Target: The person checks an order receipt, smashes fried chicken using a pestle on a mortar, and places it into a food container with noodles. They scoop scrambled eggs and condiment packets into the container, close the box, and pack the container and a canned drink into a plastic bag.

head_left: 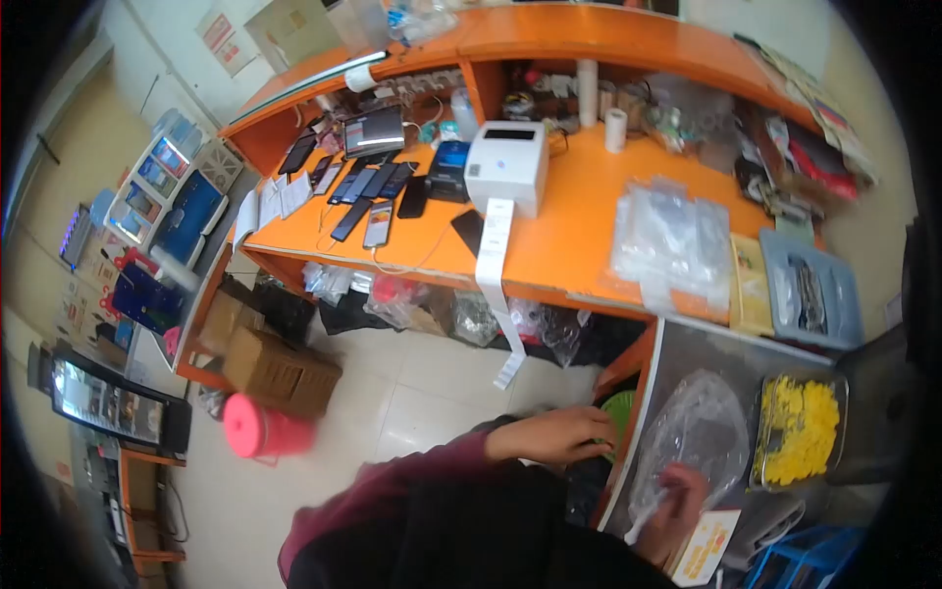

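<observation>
In the head view, a clear plastic bag [708, 417] is apparently being handled on the grey desk [687, 344], beside a clear container [844, 422] filled with yellow pieces [803, 427]. The right hand [677, 506] is blurred at the bag's near end; whether the film is pinched there cannot be told. The left hand [564, 435] is held near the desk's edge with its fingers curled, above or beside a green bin [618, 407]; whether anything is gripped there cannot be told.

For the bag to be shifted, a firm hold on its loose film would be called for. Room is limited by the container on one side and a printed card [708, 550] close to the right hand. A blue basket [819, 555] is seen beyond the card. On the orange desk [569, 226], a label printer [507, 162], phones and a stack of clear bags [667, 240] are seen.
</observation>
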{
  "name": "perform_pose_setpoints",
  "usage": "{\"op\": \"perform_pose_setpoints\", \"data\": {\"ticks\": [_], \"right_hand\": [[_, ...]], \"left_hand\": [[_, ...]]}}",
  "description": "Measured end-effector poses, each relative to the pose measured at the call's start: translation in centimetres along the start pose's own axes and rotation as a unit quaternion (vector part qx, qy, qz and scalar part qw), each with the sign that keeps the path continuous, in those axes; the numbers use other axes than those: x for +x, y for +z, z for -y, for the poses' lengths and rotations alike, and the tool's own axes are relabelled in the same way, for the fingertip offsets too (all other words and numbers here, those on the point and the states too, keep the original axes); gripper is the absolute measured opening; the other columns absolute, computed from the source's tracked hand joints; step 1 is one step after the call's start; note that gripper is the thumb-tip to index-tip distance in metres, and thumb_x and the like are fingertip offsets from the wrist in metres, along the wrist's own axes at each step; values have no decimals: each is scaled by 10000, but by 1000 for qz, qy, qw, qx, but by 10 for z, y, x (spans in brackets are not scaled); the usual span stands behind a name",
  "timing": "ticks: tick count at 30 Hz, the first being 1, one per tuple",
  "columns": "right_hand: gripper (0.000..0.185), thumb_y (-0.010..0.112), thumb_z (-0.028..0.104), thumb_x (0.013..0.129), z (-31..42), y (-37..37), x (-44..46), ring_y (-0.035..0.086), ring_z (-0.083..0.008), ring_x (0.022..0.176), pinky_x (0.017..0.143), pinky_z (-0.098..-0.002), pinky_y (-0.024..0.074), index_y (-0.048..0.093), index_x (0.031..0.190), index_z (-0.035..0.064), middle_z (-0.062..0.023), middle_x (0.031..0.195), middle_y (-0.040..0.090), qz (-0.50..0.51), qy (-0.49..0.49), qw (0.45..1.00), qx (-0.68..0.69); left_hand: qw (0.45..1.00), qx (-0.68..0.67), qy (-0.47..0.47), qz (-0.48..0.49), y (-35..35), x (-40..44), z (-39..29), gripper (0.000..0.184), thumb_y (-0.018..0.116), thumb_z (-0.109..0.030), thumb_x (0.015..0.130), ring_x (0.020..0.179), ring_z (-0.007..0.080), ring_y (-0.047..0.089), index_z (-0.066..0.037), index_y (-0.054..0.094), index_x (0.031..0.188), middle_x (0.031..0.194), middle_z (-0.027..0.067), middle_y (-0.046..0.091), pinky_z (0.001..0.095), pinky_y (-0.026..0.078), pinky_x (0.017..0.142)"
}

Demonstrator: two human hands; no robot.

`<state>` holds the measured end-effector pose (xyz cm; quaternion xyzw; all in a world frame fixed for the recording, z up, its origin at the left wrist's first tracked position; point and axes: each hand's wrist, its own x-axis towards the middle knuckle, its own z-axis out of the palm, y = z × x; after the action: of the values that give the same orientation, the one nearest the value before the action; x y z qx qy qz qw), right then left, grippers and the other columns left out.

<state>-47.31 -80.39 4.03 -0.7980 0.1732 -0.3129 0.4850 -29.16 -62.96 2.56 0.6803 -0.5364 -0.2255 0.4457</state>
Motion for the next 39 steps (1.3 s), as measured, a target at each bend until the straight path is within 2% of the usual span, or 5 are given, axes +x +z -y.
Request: {"op": "perform_pose_setpoints", "data": {"ticks": [17, 20, 31, 35, 39], "right_hand": [[188, 592, -5, 906, 144, 415, 15, 661, -241, 785, 695, -320, 529, 651, 1083, 26, -128, 902, 638, 359, 48, 932, 16], [191, 604, 28, 896, 162, 445, 11, 636, -315, 814, 712, -375, 521, 636, 1084, 39, -151, 905, 622, 374, 36, 927, -2], [323, 613, 91, 922, 142, 433, -14, 603, -275, 867, 786, -369, 511, 557, 1236, 44, -125, 987, 561, 151, 100, 983, -13], [462, 666, 125, 908, 136, 361, -7, 600, -184, 838, 743, -308, 499, 491, 1330, 56, -81, 937, 573, -20, 178, 983, 37], [337, 635, 149, 937, 94, 263, -62, 585, -178, 742, 705, -310, 486, 560, 1241, 23, -99, 930, 630, -267, 106, 957, -26]], "left_hand": [[535, 492, -377, -574, -508, -475, 429, 173, 633, -156, 852, 767, 376, 653, 13, 667, 867, 794, 209, 663, 445, 518, 719], [594, 594, -449, -304, -540, -493, 484, 256, 636, -260, 817, 690, 365, 652, -22, 713, 763, 749, 185, 674, 462, 521, 716], [617, 325, -178, -694, -492, -317, 358, 343, 505, -299, 989, 965, 290, 639, 3, 669, 984, 1008, 174, 671, 404, 500, 862], [924, 142, 213, -283, -276, -131, 211, 201, 579, -190, 933, 939, 297, 616, -6, 652, 967, 940, 145, 642, 424, 488, 848], [927, -40, 367, 59, -85, -50, 92, 151, 641, -120, 886, 929, 314, 594, -12, 629, 991, 917, 132, 614, 441, 477, 844]]}}
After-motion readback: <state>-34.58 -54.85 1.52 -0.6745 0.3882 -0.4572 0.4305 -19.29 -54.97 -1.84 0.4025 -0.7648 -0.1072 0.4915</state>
